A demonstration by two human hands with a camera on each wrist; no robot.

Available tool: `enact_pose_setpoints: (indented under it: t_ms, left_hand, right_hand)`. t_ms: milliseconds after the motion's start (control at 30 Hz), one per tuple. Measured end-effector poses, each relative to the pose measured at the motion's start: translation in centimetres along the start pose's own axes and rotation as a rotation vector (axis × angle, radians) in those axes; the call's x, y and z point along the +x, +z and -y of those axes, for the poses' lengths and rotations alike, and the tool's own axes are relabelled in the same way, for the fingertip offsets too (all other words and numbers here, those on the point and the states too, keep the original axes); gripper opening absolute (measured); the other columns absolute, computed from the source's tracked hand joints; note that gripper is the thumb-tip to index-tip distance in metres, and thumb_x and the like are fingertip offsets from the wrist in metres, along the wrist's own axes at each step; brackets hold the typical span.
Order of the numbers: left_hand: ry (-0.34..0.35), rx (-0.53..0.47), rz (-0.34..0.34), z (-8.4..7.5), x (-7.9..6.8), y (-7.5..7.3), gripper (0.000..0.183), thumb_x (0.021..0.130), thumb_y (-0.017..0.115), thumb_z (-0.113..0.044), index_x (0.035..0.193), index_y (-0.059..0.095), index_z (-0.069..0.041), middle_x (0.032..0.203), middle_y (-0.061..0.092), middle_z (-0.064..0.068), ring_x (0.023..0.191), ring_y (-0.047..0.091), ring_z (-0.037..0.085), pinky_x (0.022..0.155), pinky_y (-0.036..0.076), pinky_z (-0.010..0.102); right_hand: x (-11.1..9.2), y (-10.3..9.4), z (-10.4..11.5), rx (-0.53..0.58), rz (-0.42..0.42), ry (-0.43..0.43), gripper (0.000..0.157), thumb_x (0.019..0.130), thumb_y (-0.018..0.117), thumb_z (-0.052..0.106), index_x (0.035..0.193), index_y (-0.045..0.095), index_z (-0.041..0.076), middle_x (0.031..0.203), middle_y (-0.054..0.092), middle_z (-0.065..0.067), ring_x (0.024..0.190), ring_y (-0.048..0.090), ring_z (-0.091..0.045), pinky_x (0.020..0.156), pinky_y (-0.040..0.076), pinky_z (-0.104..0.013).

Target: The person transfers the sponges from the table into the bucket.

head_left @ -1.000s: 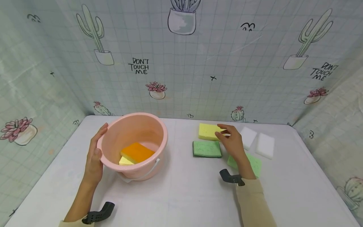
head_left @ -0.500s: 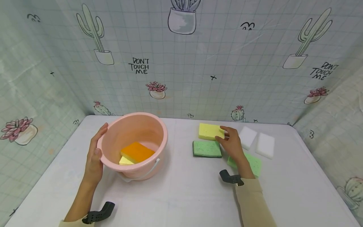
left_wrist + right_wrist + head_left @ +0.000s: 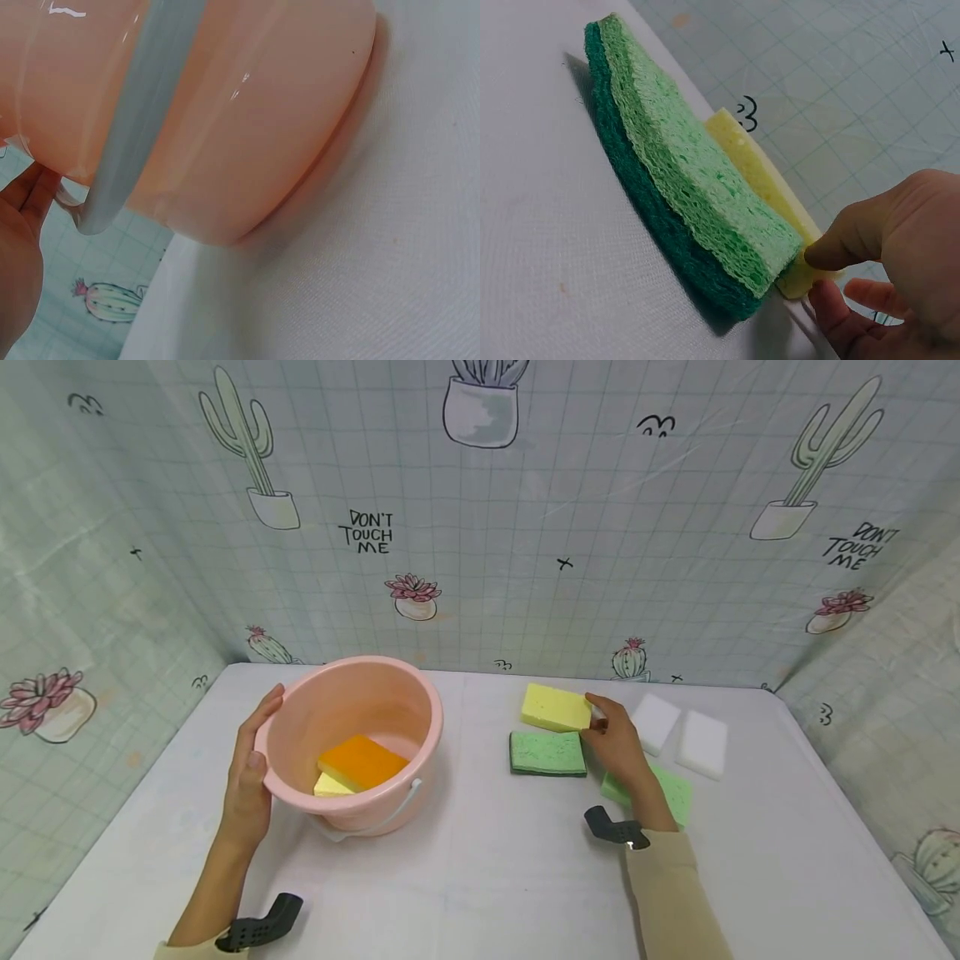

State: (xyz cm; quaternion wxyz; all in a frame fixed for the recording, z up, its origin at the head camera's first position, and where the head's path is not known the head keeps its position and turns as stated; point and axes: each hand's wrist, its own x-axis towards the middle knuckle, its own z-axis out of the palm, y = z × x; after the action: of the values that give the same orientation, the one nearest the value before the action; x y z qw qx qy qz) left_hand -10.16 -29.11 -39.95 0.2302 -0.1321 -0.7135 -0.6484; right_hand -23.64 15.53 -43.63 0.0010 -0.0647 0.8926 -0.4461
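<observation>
In the head view my left hand rests against the outer left side of a pink bucket, fingers fairly straight near the rim. The left wrist view shows those fingers touching the bucket wall by its pale handle. An orange sponge lies over a pale yellow sponge inside. On the right, my right hand pinches the right end of a yellow sponge between thumb and fingers. In front of it lies a green sponge with a dark green scouring layer underneath.
Two white sponges lie right of my right hand. A light green sponge sits partly under my right forearm. The white table meets a printed cloth backdrop at the back and sides.
My right hand's fingers have closed in on the yellow sponge's right end. That sponge has tilted and shifted slightly left. The left hand and bucket stay as they were.
</observation>
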Motion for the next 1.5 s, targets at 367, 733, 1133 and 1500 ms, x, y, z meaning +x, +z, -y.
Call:
enact_pose_setpoints:
  t_ms: [367, 733, 1133, 1500]
  left_hand:
    - [-0.002, 0.008, 0.005, 0.0, 0.1, 0.0, 0.059, 0.095, 0.044, -0.034, 0.147, 0.034, -0.009, 0.157, 0.019, 0.006, 0.138, 0.024, 0.024, 0.098, 0.038, 0.017]
    - [0.013, -0.013, 0.011, -0.1, 0.1, 0.1, 0.059, 0.095, 0.045, -0.034, 0.147, 0.034, -0.007, 0.156, 0.02, 0.008, 0.139, 0.023, 0.025, 0.1, 0.037, 0.018]
    - [0.002, -0.005, 0.002, -0.2, 0.0, 0.0, 0.059, 0.095, 0.045, -0.034, 0.147, 0.034, -0.008, 0.157, 0.02, 0.007, 0.138, 0.025, 0.024, 0.098, 0.038, 0.017]
    - [0.017, -0.012, 0.007, 0.0, 0.1, 0.0, 0.058, 0.095, 0.044, -0.032, 0.147, 0.034, -0.007, 0.156, 0.02, 0.008, 0.138, 0.025, 0.025, 0.099, 0.037, 0.018]
  right_hand:
    - [0.3, 0.0, -0.2, -0.039, 0.061, 0.078, 0.064, 0.088, 0.056, 0.004, 0.148, 0.032, 0.006, 0.123, 0.044, -0.016, 0.096, 0.046, -0.027, 0.076, 0.04, -0.036]
    - [0.4, -0.1, -0.6, -0.029, 0.081, 0.031, 0.065, 0.089, 0.059, 0.003, 0.147, 0.031, 0.001, 0.134, 0.039, -0.018, 0.093, 0.047, -0.026, 0.076, 0.041, -0.034]
    - [0.3, -0.1, -0.1, -0.002, 0.041, 0.043, 0.062, 0.089, 0.061, 0.006, 0.145, 0.035, 0.002, 0.134, 0.04, -0.017, 0.098, 0.049, -0.026, 0.073, 0.046, -0.032]
    - [0.0, -0.9, 0.5, 0.109, -0.014, 0.052, 0.063, 0.088, 0.064, 0.013, 0.145, 0.039, 0.006, 0.13, 0.044, -0.016, 0.104, 0.052, -0.027, 0.072, 0.049, -0.032]
